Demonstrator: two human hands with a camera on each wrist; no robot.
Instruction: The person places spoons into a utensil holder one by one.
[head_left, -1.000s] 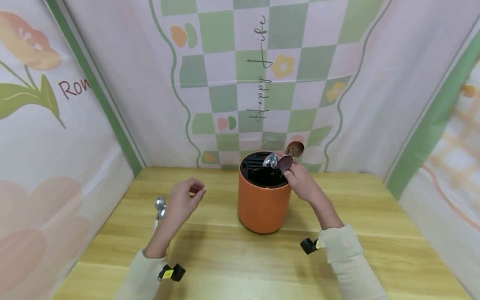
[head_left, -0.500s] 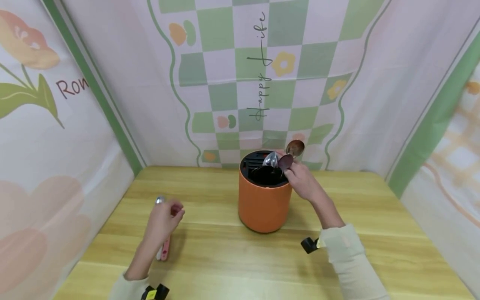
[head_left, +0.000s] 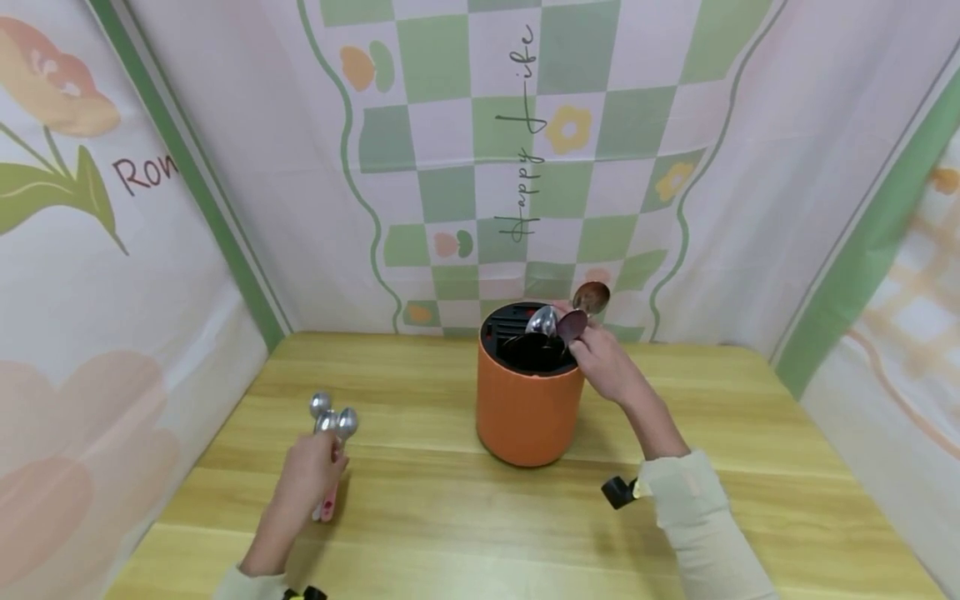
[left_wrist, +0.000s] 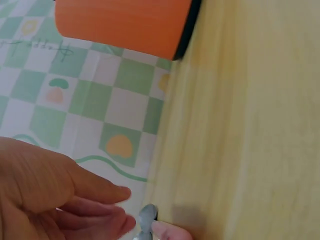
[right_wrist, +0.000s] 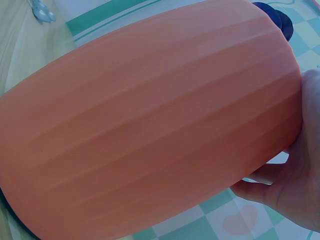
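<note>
My left hand (head_left: 309, 468) is at the left of the table, its fingers curled down over a small group of spoons. It pinches one spoon (head_left: 347, 423) close below the bowl. Beside it shows another shiny spoon bowl (head_left: 320, 405), and a pink handle (head_left: 328, 505) sticks out under the hand. In the left wrist view, fingertips stand close around a spoon bowl (left_wrist: 148, 216). My right hand (head_left: 606, 362) grips the rim of an orange utensil holder (head_left: 528, 421). The right wrist view has its fingers at the holder's upper end (right_wrist: 150, 120). Some fingers are hidden behind the holder.
The holder has a black slotted insert (head_left: 512, 321). A shiny metal spoon (head_left: 543, 320) and two brownish round bowls (head_left: 591, 297) rise from its right side. The wooden table (head_left: 480, 533) meets a checked cloth wall (head_left: 491, 192) at the back, with cloth walls at both sides.
My left hand has moved left and towards me, down onto the spoons, and its fingers have closed there. The right hand and the holder stay in place.
</note>
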